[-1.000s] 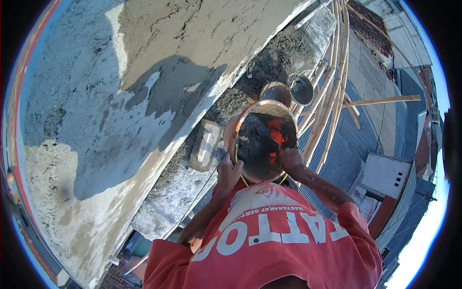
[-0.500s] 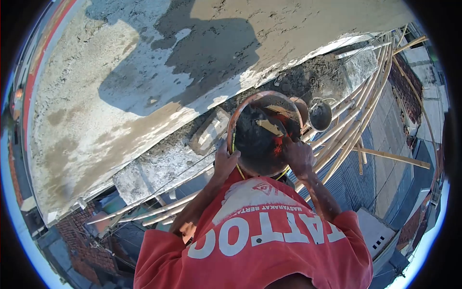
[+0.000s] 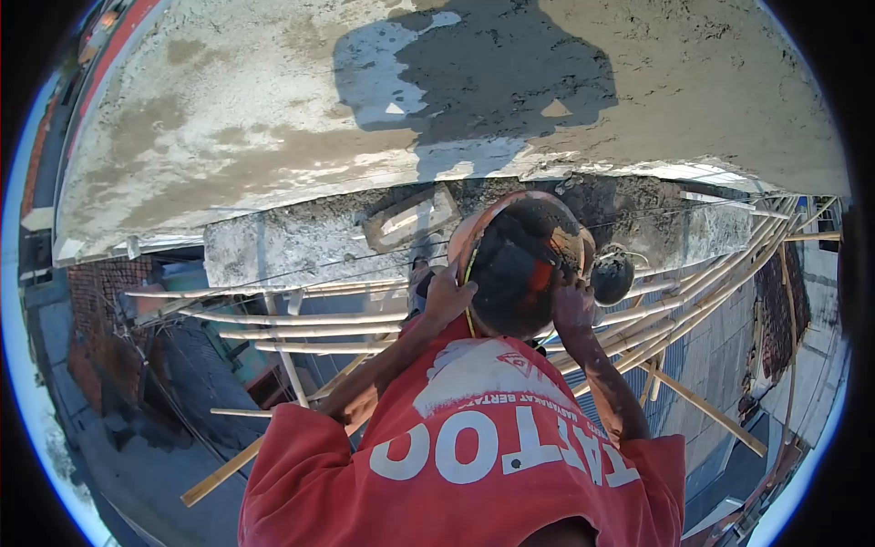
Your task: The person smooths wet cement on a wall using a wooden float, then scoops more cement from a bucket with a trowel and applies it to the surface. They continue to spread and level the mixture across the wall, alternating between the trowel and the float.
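A round tub point(image 3: 506, 273) with a dark inside and a reddish-brown rim is held close in front of my red shirt, its mouth facing up toward me. Grey crust clings to its far right side, and an orange-red patch shows inside. My left hand point(image 3: 447, 299) is closed on the left rim, where a yellow cord runs. On the right, my right hand point(image 3: 572, 310) grips the rim, its fingertips partly hidden. Just beyond that hand is a smaller dark bucket point(image 3: 612, 279) with a thin handle. A rectangular wooden piece point(image 3: 412, 219) lies on the ledge beyond my left hand.
Ahead rises a plastered wall point(image 3: 237, 137), damp in patches, with my shadow across it. A rough concrete ledge point(image 3: 273, 246) runs along its foot. Bamboo poles point(image 3: 310, 321) cross below the ledge on both sides. Roofs point(image 3: 114, 310) and ground lie far beneath.
My view has turned, so the wall and ledge now lie nearly level. The tub has shifted slightly right and tilted, with both hands still on its rim.
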{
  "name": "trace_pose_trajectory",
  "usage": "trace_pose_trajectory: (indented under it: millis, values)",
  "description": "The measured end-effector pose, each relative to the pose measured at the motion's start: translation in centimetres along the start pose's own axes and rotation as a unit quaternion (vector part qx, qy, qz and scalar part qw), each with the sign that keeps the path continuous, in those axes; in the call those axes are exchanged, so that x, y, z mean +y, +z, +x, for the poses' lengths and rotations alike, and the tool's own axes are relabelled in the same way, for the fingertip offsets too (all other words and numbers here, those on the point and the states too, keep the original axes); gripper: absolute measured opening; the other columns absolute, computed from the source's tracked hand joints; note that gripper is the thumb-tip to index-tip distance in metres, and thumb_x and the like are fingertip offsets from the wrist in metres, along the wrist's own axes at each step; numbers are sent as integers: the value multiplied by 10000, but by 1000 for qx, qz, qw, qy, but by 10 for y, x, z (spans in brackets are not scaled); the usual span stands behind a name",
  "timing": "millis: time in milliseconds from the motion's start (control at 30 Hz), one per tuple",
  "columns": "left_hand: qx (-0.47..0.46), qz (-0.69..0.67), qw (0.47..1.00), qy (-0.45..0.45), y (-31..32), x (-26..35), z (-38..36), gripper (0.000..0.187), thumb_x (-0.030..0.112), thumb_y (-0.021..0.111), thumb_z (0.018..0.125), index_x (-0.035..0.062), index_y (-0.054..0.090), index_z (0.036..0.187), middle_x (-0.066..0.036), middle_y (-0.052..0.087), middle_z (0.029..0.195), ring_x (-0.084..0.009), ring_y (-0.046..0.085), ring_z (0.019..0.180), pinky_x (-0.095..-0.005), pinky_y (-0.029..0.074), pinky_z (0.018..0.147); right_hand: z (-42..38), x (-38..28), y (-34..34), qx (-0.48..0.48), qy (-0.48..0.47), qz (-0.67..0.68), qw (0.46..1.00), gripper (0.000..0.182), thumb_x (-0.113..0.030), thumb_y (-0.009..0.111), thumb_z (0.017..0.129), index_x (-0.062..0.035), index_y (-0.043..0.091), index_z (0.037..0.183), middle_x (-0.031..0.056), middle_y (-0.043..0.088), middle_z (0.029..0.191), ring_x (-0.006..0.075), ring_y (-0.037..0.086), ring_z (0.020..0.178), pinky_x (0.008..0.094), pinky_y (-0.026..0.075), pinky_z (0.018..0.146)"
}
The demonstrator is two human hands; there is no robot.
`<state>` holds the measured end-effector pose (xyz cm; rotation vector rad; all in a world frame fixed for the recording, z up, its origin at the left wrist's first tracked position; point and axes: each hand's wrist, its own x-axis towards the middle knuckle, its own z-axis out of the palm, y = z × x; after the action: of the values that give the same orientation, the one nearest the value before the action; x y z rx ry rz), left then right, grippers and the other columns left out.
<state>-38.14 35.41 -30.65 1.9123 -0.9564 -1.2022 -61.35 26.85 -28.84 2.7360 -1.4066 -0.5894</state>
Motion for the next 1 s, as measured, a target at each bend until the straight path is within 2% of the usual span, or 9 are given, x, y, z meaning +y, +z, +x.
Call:
trace_pose_trajectory:
  millis: [100,267,433,500,567,700,733,933,1000]
  values:
    - [-4,15,1000,17,8,22,-9,648,191,624,704,20,431,1299,-231,608,806,-379,602,786,-451,457,742,18,8,9,-80,35,-39,995,195,-191,552,792,-55,609,919,118,626,862,279,633,867,458,489,736]
    - [1,40,999,27,22,37,-21,639,164,626,696,8,441,1288,-210,596,779,-358,594,752,-414,453,713,-6,2,-13,-262,-3,153,953,285,-302,584,813,-36,646,892,214,634,940,333,620,919,447,475,763]
    - [16,7,1000,6,23,27,-24,614,179,626,697,-2,462,1260,-221,601,769,-355,603,746,-428,462,705,-15,5,-20,-142,29,424,894,435,-443,620,790,-45,627,966,238,624,889,401,599,898,459,459,774]
    - [2,-12,1000,-5,20,24,-27,631,190,624,697,-7,448,1271,-246,607,788,-376,609,759,-446,469,716,-17,13,-55,-156,77,363,915,421,-425,622,795,-93,611,1052,231,630,850,396,607,860,467,472,738]
    - [15,-14,1000,-2,20,17,-28,458,105,619,705,-22,538,1137,-134,612,803,-231,587,702,-354,463,671,-21,23,-80,-125,78,232,962,320,-377,560,844,-108,632,1001,197,638,776,328,646,789,482,494,690]
    - [-7,-136,991,-21,28,-3,-19,469,26,584,729,-28,512,1189,-77,624,899,-129,569,766,-278,465,690,1,7,2,-61,34,54,996,278,-266,537,833,-50,588,1000,155,632,828,278,642,805,435,486,639]
    - [51,-136,988,59,37,-8,-15,576,125,617,678,-47,490,1212,-156,611,699,-230,592,610,-354,464,607,10,3,10,-24,-35,-13,999,275,-242,539,818,-37,574,997,133,626,856,262,637,811,415,481,638]
    - [47,-126,987,89,30,-10,-5,621,107,622,675,-42,462,1256,-158,620,704,-198,585,587,-343,461,592,-33,12,-22,-38,-182,-39,982,308,-190,551,783,-51,531,1057,93,576,895,246,609,824,384,473,716]
    - [32,-137,988,60,25,-12,-5,627,107,622,674,-43,458,1260,-172,629,730,-214,603,622,-349,468,616,-21,25,-19,3,-113,-34,993,343,-188,555,777,-42,524,1085,99,579,915,249,602,850,387,470,721]
